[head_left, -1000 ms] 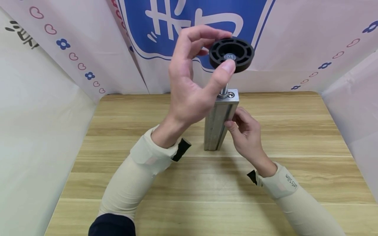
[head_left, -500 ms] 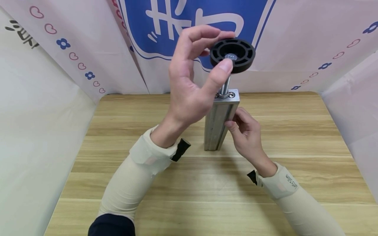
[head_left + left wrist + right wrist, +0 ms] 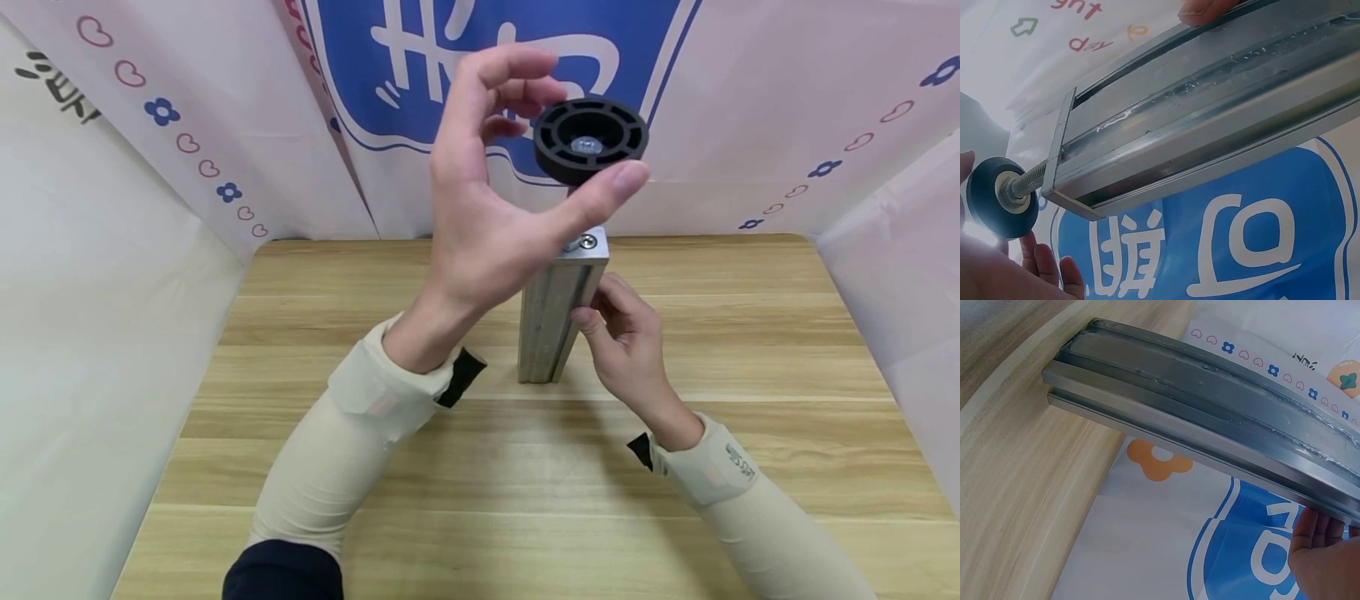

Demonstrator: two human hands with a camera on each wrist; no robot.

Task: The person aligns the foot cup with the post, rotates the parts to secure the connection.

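Observation:
An aluminium profile [image 3: 553, 321] stands upright on the wooden table, with an end plate [image 3: 1060, 147] on top. A threaded stem [image 3: 1030, 179] rises from the plate to a round black levelling foot [image 3: 587, 143], whose ribbed underside faces up. My left hand [image 3: 487, 208] is spread around the foot, the thumb straight along its near side and the fingers loosely bent by its far left rim. My right hand [image 3: 626, 337] grips the profile's right edge partway up, thumb in front and fingers behind, partly hidden. In the head view my left thumb and palm cover most of the stem.
The wooden table [image 3: 480, 483] reaches back to a printed sheet [image 3: 720, 125] with a blue panel. White walls [image 3: 90, 292] close in the left and right sides. Each sleeve cuff has a small black piece [image 3: 462, 377] sticking out at the wrist.
My left thumb has slid from the foot's centre bolt to the right along its near rim. The left fingers have shifted up and back. My right hand and the profile stay put.

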